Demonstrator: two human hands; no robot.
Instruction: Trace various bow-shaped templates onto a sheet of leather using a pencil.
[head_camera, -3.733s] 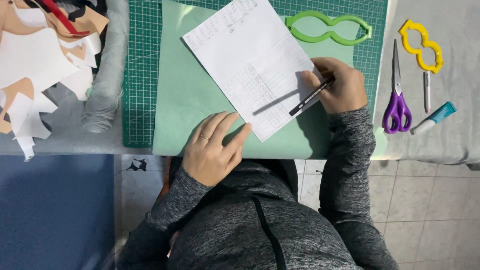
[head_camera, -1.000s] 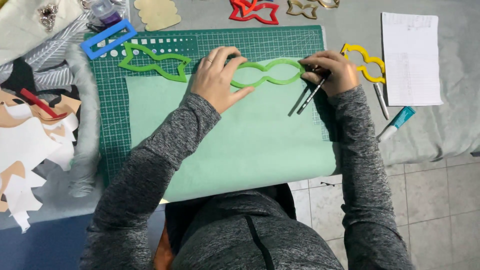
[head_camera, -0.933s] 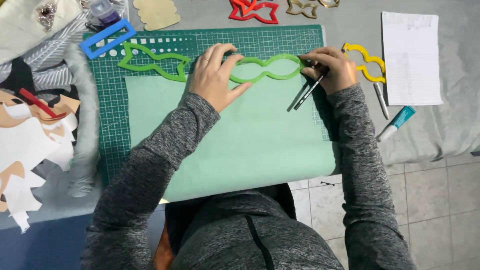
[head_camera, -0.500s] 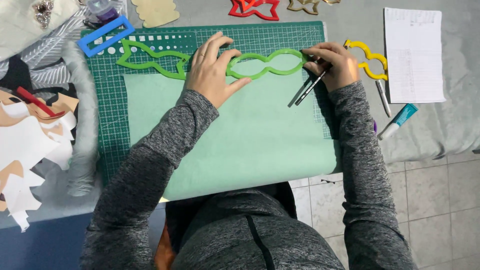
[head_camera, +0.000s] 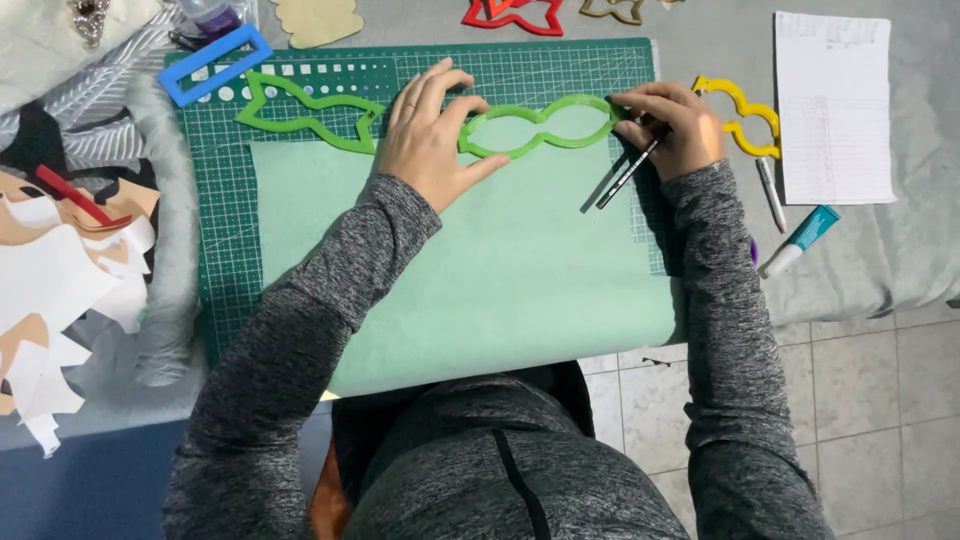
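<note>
Cutting mat bears two green templates, one felt sheet.

A green plastic wavy-outlined stencil frame lies flat across the top edge of a pale green felt sheet; a black pen slants at its right end.

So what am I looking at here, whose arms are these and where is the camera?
The camera sits on a person's head and looks down at their own two bare hands; no machine is involved. The left hand presses a green outline template onto a pale green sheet lying on a green cutting mat. The right hand holds a dark pen at the template's end. Nearby lie a yellow template, a lined paper and paper scraps.
</note>
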